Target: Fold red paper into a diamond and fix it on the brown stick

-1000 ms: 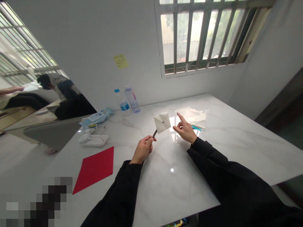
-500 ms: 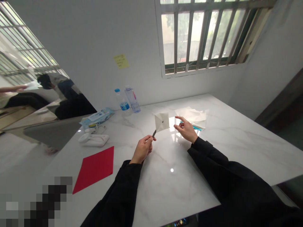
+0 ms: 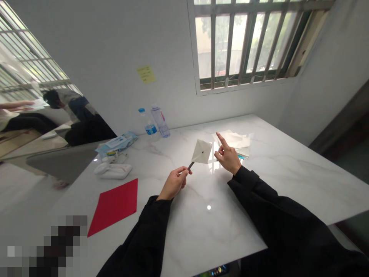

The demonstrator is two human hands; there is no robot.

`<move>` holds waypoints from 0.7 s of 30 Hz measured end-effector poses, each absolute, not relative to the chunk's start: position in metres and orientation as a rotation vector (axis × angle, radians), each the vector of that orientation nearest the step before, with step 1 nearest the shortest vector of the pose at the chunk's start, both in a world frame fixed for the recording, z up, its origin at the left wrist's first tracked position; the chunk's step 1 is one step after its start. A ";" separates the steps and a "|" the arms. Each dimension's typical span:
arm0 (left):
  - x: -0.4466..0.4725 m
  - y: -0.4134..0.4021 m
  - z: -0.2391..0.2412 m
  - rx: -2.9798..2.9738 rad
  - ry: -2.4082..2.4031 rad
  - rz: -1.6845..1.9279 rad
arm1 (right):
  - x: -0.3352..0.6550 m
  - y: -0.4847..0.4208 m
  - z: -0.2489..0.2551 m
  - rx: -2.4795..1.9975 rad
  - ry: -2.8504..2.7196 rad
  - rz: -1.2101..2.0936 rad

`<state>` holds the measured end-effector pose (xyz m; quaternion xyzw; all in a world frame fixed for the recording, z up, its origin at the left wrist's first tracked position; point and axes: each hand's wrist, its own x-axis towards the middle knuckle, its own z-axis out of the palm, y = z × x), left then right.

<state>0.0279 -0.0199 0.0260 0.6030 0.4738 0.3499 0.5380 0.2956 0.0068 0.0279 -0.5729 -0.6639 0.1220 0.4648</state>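
Note:
My left hand (image 3: 175,184) is closed around the dark stick (image 3: 190,166) of a small cream paper pinwheel (image 3: 202,151). The pinwheel is square, tilted, with a dark dot at its centre, and it is held above the table. Just right of it is my right hand (image 3: 228,157), apart from the paper and holding nothing. Its index finger points up and away while the other fingers are partly bent. Behind that hand lies a pile of cream paper sheets (image 3: 240,140), with something blue showing beneath.
On the white marbled table (image 3: 190,227), a red sheet (image 3: 115,206) lies at left. Farther back are a white device (image 3: 115,171), a wipes pack (image 3: 119,141) and two bottles, one blue-capped (image 3: 150,127), one clear (image 3: 161,122). A phone (image 3: 217,270) is at the front edge. Another person (image 3: 77,113) sits at left.
The pinwheel has turned and shifted slightly right and down. My right index finger has straightened and points more upward.

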 end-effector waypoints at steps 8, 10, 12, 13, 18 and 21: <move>0.023 -0.017 0.029 1.421 1.150 0.885 | 0.308 0.014 0.027 -1.725 -1.834 0.278; 0.022 -0.016 0.030 1.400 1.148 0.929 | 0.309 0.015 0.025 -1.763 -1.803 0.271; 0.021 -0.015 0.031 1.386 1.144 0.942 | 0.309 0.015 0.025 -1.727 -1.746 0.265; 0.021 -0.015 0.031 1.381 1.142 0.940 | 0.308 0.015 0.025 -1.696 -1.722 0.267; 0.022 -0.015 0.030 1.388 1.137 0.918 | 0.305 0.011 0.028 -1.534 -1.695 0.276; 0.023 -0.016 0.030 1.393 1.142 0.908 | 0.301 0.008 0.031 -1.454 -1.698 0.311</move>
